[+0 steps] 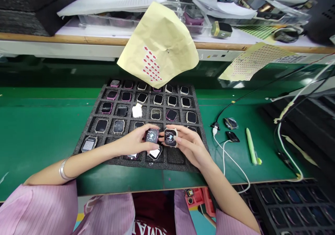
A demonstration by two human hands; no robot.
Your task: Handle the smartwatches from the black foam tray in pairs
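My left hand [140,139] grips a purple-framed smartwatch case [152,136] whose lit screen shows a dial. Close beside it, my right hand [187,142] holds a light-framed smartwatch case [170,138], also lit, with the thumb at its screen edge. Both watches are above a black foam tray [146,163] with square compartments, most holding watch cases without straps. Under my left hand a watch case with a white lit screen [155,153] lies tilted in the tray. A white sticker-like piece [137,111] covers one watch.
Right of the tray lie a black charging puck [232,136] on a white cable, a coiled item in plastic [230,123] and a green pen [251,146]. Yellow paper with red arrow stickers [162,43] hangs from the shelf. Another tray of watches [295,207] stands lower right.
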